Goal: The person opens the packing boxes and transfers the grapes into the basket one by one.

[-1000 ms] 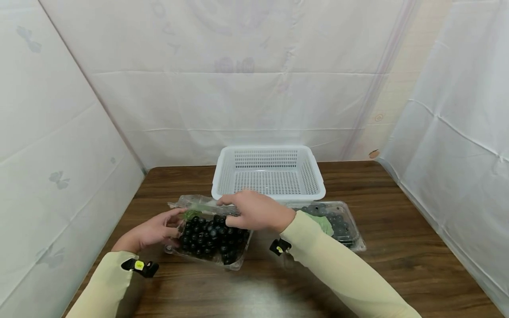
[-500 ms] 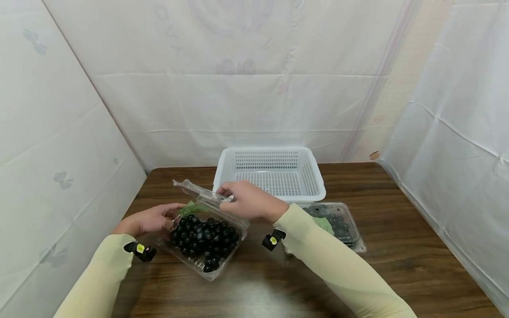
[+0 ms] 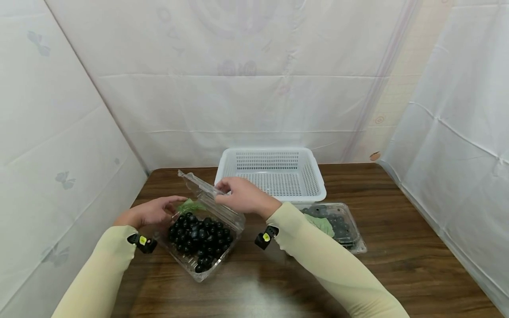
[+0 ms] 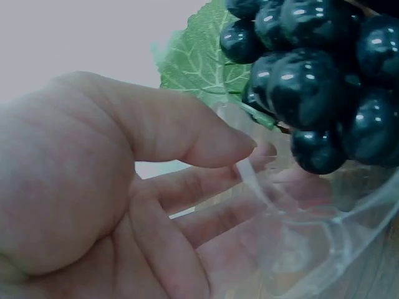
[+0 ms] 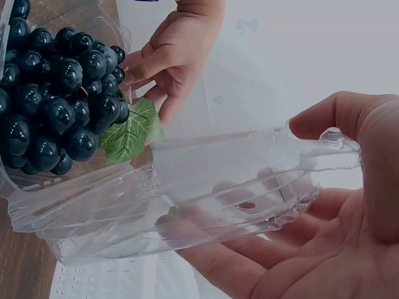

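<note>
A clear plastic clamshell box [image 3: 200,276] stands turned at an angle on the table, its lid [image 5: 237,180] tilted up. Inside lies a bunch of dark grapes [image 3: 200,238] with a green leaf [image 3: 191,205] at its back. My left hand [image 3: 151,212] pinches the box's left rim; in the left wrist view the thumb [image 4: 206,134] is on one side of the clear wall and the fingers show through it. The right hand [image 3: 244,194] holds the lid's edge between thumb and fingers, the fingers behind the plastic.
A white slotted basket [image 3: 306,197] stands at the back middle of the wooden table [image 3: 413,247]. To the right, partly behind the right sleeve [image 3: 318,256], sits a second clear box [image 3: 354,236] of dark grapes with a green leaf [image 3: 321,224]. White sheeting [image 3: 179,101] surrounds the table.
The right hand has gripped the lid and raised it. The box has turned and slid left and toward me. My left hand has stayed at its rim, shifting slightly.
</note>
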Demonstrator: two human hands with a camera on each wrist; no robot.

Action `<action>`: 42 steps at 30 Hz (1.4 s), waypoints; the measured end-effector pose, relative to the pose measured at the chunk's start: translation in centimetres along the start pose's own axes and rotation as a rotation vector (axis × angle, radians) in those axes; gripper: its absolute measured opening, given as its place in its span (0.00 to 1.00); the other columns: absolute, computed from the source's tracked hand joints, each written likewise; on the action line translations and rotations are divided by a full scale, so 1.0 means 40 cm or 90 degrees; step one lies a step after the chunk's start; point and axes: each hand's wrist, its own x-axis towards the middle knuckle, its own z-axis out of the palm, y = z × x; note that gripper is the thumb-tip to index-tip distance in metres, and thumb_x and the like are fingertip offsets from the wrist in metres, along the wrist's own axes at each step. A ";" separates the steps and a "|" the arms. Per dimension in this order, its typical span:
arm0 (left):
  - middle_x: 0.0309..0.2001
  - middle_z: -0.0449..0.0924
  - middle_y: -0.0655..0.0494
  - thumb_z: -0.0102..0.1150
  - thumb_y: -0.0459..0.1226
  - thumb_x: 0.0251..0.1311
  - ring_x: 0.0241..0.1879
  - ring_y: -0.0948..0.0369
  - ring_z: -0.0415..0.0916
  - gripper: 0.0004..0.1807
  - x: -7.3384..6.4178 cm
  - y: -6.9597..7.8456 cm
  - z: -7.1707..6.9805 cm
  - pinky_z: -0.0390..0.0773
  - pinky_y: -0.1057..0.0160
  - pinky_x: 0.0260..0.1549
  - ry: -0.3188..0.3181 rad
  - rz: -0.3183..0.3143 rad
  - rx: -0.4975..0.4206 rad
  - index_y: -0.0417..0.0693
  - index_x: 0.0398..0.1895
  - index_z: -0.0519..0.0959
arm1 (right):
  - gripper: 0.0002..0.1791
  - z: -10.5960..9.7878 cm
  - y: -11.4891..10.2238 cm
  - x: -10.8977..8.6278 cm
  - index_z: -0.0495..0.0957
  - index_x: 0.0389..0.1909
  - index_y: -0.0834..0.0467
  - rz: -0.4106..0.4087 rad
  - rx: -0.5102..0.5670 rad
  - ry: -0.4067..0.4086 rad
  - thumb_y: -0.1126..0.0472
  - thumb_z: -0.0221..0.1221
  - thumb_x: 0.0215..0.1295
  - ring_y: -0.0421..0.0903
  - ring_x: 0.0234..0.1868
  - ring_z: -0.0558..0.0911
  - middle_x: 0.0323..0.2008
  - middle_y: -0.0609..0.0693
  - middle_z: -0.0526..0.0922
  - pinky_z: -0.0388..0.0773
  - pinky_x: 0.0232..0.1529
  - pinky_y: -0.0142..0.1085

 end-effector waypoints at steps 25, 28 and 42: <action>0.56 0.75 0.22 0.50 0.42 0.77 0.43 0.49 0.85 0.43 -0.154 -0.027 0.199 0.87 0.51 0.41 0.300 -0.129 -0.092 0.17 0.74 0.42 | 0.24 -0.003 0.002 0.000 0.81 0.58 0.51 0.063 0.054 -0.023 0.40 0.60 0.71 0.40 0.46 0.83 0.51 0.48 0.86 0.81 0.45 0.36; 0.58 0.69 0.19 0.49 0.38 0.78 0.40 0.56 0.86 0.45 -0.162 -0.024 0.243 0.89 0.56 0.40 0.286 -0.134 -0.245 0.18 0.75 0.33 | 0.24 -0.001 0.004 0.000 0.81 0.58 0.50 0.066 0.061 -0.025 0.38 0.60 0.71 0.41 0.47 0.83 0.51 0.48 0.86 0.81 0.44 0.36; 0.51 0.69 0.27 0.48 0.40 0.78 0.33 0.54 0.87 0.50 -0.161 0.000 0.335 0.89 0.55 0.40 0.269 -0.181 -0.487 0.22 0.74 0.21 | 0.23 0.008 0.012 0.001 0.82 0.55 0.48 0.076 0.081 -0.014 0.37 0.61 0.69 0.41 0.40 0.83 0.47 0.47 0.87 0.80 0.35 0.36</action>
